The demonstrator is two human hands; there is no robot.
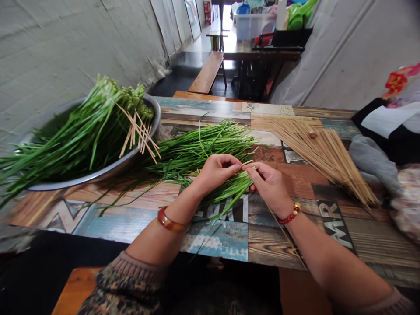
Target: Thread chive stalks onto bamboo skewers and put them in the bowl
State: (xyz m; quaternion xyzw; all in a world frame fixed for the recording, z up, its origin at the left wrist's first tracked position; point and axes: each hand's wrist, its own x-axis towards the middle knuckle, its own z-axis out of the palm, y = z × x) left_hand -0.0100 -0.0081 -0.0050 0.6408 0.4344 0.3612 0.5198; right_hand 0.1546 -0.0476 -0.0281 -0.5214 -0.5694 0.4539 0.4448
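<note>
My left hand (220,171) and my right hand (269,180) meet above the table, thumbs and fingertips pinched at the pale ends of some garlic chives (229,189). A thin bamboo skewer (286,235) runs from beneath my right palm down toward the table's near edge; its upper end is hidden by the fingers. Just beyond my hands lies a loose pile of chives (210,140). At the left, a metal basin (156,114) holds bunches of chives (98,113) threaded on skewers, whose ends (141,135) stick out over the rim.
A fanned heap of bare skewers (328,153) lies at the right, with a small brown object (313,135) on top. Beside it are a grey cloth (372,159) and a plastic bag (408,199). A bench (208,72) and another table with a clear bin (254,26) stand behind.
</note>
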